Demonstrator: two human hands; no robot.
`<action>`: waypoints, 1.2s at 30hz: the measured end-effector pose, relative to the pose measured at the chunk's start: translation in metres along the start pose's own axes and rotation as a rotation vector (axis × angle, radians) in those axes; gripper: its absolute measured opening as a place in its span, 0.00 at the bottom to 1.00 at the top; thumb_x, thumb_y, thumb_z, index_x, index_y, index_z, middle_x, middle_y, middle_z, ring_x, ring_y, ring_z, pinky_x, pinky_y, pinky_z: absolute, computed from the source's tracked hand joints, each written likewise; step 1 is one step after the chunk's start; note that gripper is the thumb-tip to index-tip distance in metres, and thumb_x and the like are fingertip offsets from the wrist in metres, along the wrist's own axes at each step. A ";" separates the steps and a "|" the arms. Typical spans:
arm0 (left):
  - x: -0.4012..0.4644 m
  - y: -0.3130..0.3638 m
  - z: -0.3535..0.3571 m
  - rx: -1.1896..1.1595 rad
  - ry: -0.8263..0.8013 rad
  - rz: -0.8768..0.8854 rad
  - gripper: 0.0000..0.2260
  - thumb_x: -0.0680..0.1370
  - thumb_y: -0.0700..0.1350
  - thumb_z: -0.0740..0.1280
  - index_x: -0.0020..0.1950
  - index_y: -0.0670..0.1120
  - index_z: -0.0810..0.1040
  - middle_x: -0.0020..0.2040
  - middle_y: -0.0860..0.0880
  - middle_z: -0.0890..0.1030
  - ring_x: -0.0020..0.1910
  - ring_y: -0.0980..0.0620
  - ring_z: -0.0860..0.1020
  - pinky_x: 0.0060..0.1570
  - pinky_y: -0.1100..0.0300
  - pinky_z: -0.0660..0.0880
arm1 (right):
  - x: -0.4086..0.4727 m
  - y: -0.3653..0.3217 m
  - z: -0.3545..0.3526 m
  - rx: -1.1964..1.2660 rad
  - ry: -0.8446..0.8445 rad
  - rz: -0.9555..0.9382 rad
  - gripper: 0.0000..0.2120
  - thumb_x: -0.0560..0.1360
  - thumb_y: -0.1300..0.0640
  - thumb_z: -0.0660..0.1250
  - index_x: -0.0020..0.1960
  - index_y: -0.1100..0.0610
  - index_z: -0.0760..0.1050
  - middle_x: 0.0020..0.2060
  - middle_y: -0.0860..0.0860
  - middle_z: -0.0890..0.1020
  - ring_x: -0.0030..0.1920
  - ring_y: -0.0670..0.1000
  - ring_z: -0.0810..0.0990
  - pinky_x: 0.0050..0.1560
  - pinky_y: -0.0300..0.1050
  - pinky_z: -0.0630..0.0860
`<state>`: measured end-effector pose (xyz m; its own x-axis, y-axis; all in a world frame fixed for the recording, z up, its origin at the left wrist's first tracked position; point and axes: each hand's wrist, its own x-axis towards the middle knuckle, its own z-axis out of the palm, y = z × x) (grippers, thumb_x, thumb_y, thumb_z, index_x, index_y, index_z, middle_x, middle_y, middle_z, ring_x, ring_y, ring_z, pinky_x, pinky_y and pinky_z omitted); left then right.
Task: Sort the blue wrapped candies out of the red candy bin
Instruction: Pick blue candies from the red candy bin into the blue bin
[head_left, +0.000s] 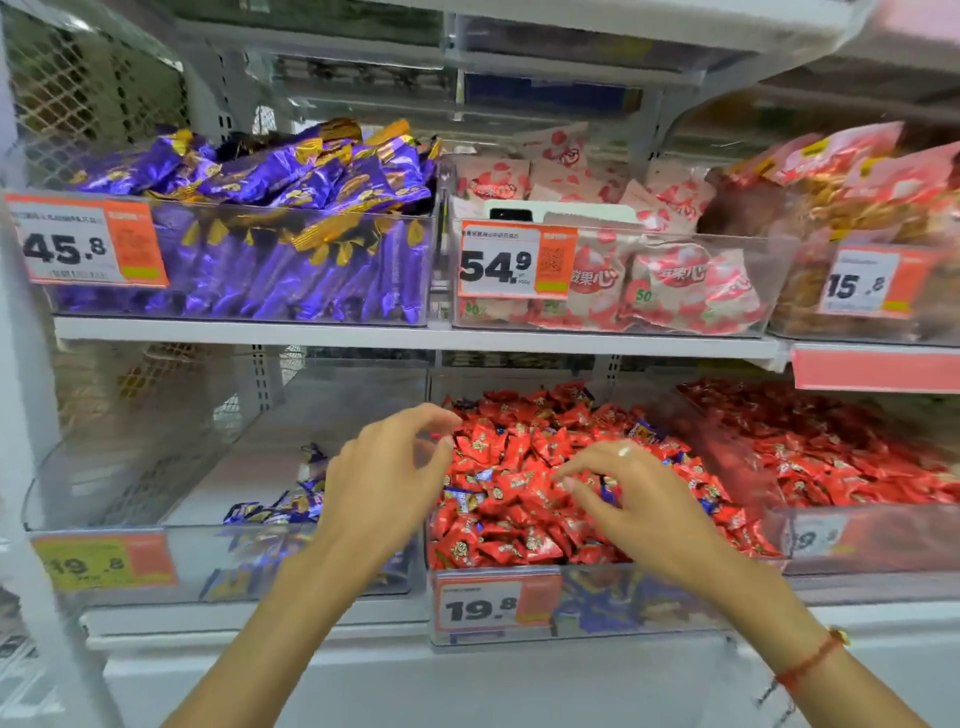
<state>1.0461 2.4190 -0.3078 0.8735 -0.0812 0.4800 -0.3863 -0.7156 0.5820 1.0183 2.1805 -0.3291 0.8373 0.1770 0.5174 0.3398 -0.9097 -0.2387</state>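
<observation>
The red candy bin (675, 597) on the lower shelf is heaped with red wrapped candies (524, 493). A few blue wrapped candies lie among them, one at the back right (644, 430), one near the middle (485, 474) and one by my right fingers (608, 491). My right hand (639, 499) reaches down into the heap, its fingertips touching the candies beside that blue one. My left hand (384, 478) hovers over the wall between this bin and the left bin (156, 530), fingers loosely curved and holding nothing. A small pile of blue candies (280, 512) lies in the left bin.
Another bin of red candies (831, 467) stands to the right. On the shelf above are bins of purple packs (249, 249), pink packs (649, 291) and a third bin (857, 234). Price tags hang on the bin fronts, one reading 19.8 (483, 608).
</observation>
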 end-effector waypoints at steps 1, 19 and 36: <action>-0.001 0.010 0.009 0.018 -0.021 0.032 0.07 0.78 0.52 0.65 0.54 0.63 0.78 0.43 0.63 0.81 0.46 0.62 0.79 0.48 0.58 0.75 | -0.008 0.017 -0.004 -0.056 0.062 0.037 0.05 0.75 0.55 0.68 0.49 0.48 0.82 0.46 0.42 0.82 0.51 0.47 0.77 0.52 0.44 0.72; 0.124 0.120 0.239 0.490 -0.778 0.474 0.29 0.82 0.55 0.58 0.79 0.54 0.48 0.80 0.47 0.49 0.78 0.43 0.53 0.75 0.50 0.54 | -0.046 0.116 0.011 -0.375 0.219 0.338 0.16 0.66 0.60 0.62 0.50 0.54 0.81 0.48 0.48 0.83 0.56 0.54 0.80 0.45 0.52 0.78; 0.077 0.072 0.136 0.361 -0.502 0.616 0.10 0.78 0.58 0.65 0.58 0.60 0.76 0.59 0.58 0.76 0.57 0.53 0.76 0.49 0.55 0.72 | -0.050 0.114 0.004 -0.296 0.164 0.320 0.15 0.76 0.61 0.62 0.59 0.50 0.77 0.58 0.47 0.79 0.63 0.51 0.71 0.66 0.48 0.58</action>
<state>1.1257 2.2670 -0.3179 0.6001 -0.7615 0.2451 -0.7897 -0.6127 0.0301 1.0170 2.0695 -0.3853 0.7934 -0.1704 0.5844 -0.0815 -0.9811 -0.1755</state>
